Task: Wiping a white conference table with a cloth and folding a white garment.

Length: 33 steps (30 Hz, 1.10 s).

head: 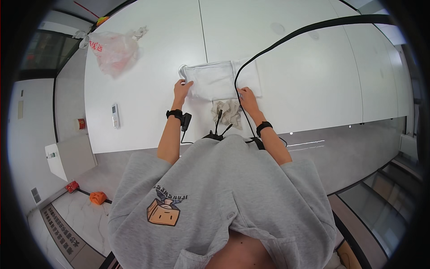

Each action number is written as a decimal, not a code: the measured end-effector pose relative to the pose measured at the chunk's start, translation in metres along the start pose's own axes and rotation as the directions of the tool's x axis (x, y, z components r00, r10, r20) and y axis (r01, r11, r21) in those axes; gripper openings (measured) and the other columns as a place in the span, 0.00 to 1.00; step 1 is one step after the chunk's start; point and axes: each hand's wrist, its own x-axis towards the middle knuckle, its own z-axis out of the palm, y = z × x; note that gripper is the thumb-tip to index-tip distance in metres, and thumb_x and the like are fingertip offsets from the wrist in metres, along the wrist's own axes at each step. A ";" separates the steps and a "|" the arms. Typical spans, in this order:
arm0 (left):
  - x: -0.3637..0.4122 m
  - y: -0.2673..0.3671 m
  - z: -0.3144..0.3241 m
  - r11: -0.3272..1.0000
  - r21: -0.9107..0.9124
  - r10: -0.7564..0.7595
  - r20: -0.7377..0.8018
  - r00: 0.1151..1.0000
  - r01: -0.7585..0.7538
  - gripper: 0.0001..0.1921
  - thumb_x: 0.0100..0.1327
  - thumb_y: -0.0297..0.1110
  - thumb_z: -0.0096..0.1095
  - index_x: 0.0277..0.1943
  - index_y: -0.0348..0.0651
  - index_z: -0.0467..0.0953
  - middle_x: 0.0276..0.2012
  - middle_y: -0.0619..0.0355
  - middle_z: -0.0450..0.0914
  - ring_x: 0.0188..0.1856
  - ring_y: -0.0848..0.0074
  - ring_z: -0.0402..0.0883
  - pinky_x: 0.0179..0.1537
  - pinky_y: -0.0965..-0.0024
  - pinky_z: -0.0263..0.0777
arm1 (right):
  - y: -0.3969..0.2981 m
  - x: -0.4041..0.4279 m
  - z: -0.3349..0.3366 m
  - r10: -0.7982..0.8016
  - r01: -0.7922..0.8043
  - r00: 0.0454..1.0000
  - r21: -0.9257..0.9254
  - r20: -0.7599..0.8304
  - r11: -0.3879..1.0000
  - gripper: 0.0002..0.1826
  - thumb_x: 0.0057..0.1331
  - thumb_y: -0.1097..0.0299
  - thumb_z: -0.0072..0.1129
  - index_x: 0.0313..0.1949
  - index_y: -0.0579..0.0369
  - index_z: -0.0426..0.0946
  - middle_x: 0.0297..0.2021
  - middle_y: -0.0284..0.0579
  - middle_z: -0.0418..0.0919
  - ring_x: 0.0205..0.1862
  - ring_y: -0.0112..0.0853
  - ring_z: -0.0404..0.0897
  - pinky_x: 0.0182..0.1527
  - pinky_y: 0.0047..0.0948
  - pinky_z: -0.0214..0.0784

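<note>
A folded white cloth or garment (210, 82) lies on the white table, with a flat white layer (250, 77) extending from its right side. My left hand (183, 88) grips the folded cloth's left edge, thumb on top and fingers partly hidden. Below a looped band at the upper left corner, that hand touches the fabric. My right hand (247, 95) is at the lower right edge, its fingertips against the cloth; whether they pinch it is unclear. A crumpled beige cloth (228, 112) lies between my forearms, just below the white fabric.
A translucent plastic bag (116, 52) sits at the table's upper left, and a white remote control (115, 116) at the lower left. A black cable (268, 47) crosses the view over the cloth's right part. Black antennas (219, 117) stand near the table's front edge (141, 148).
</note>
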 end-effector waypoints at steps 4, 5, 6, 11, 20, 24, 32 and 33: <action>-0.031 0.059 0.049 0.811 0.347 0.502 0.000 0.865 -0.471 0.21 0.49 0.37 0.67 0.46 0.39 0.75 0.36 0.47 0.82 0.39 0.58 0.82 0.39 0.57 0.74 | 0.008 -0.001 0.001 0.010 -0.010 1.000 0.002 -0.002 1.000 0.24 0.52 0.83 0.58 0.51 0.58 0.76 0.43 0.50 0.74 0.48 0.45 0.73 0.52 0.37 0.66; -0.043 0.067 0.065 0.771 0.384 0.536 0.037 0.843 -0.507 0.21 0.49 0.35 0.65 0.47 0.42 0.74 0.38 0.48 0.80 0.41 0.57 0.81 0.40 0.55 0.73 | 0.007 -0.001 0.001 0.008 -0.008 1.000 0.002 -0.001 1.000 0.24 0.52 0.83 0.58 0.51 0.58 0.76 0.43 0.50 0.74 0.48 0.45 0.73 0.52 0.37 0.66; -0.055 0.074 0.084 0.729 0.418 0.567 0.076 0.820 -0.542 0.21 0.48 0.33 0.64 0.48 0.45 0.73 0.39 0.50 0.79 0.43 0.57 0.80 0.41 0.53 0.73 | 0.007 -0.001 0.001 0.008 -0.008 1.000 0.009 -0.003 1.000 0.23 0.52 0.83 0.58 0.51 0.59 0.76 0.43 0.50 0.74 0.48 0.45 0.73 0.52 0.37 0.66; -0.094 0.071 0.148 0.665 0.552 0.431 0.267 0.862 -0.503 0.22 0.48 0.28 0.64 0.47 0.37 0.67 0.44 0.41 0.72 0.43 0.48 0.77 0.41 0.52 0.73 | 0.003 0.003 0.000 -0.011 0.011 1.000 0.043 -0.008 0.999 0.24 0.51 0.83 0.59 0.51 0.56 0.77 0.41 0.50 0.75 0.46 0.46 0.74 0.51 0.38 0.67; -0.093 0.061 0.155 0.844 0.350 0.414 0.056 0.909 -0.406 0.25 0.54 0.25 0.58 0.57 0.35 0.65 0.47 0.37 0.71 0.46 0.44 0.75 0.46 0.52 0.71 | 0.001 0.001 -0.001 0.020 -0.020 1.000 0.067 -0.009 0.998 0.23 0.51 0.84 0.56 0.49 0.60 0.77 0.40 0.52 0.76 0.44 0.47 0.75 0.49 0.37 0.68; -0.090 0.054 0.166 0.796 0.317 0.536 0.025 0.844 -0.515 0.26 0.55 0.24 0.56 0.59 0.35 0.64 0.46 0.37 0.72 0.43 0.45 0.76 0.43 0.52 0.72 | -0.004 -0.004 0.000 -0.029 0.033 0.997 0.048 -0.073 0.998 0.22 0.52 0.84 0.56 0.49 0.61 0.76 0.40 0.51 0.76 0.45 0.46 0.75 0.49 0.37 0.68; -0.052 0.064 0.158 0.715 0.523 0.204 0.476 0.855 -0.463 0.32 0.52 0.37 0.65 0.59 0.36 0.64 0.49 0.35 0.71 0.46 0.43 0.75 0.48 0.53 0.72 | 0.001 -0.002 -0.012 -0.118 0.119 0.993 -0.031 0.030 0.992 0.22 0.56 0.68 0.64 0.50 0.60 0.76 0.42 0.49 0.75 0.45 0.45 0.75 0.48 0.37 0.68; -0.050 0.068 0.156 0.692 0.539 0.238 0.458 0.857 -0.480 0.33 0.52 0.39 0.66 0.60 0.36 0.63 0.51 0.35 0.71 0.49 0.44 0.74 0.49 0.54 0.72 | -0.002 -0.004 -0.018 -0.140 0.142 0.989 -0.070 0.038 0.987 0.23 0.57 0.63 0.65 0.51 0.59 0.76 0.43 0.48 0.75 0.45 0.44 0.75 0.47 0.37 0.68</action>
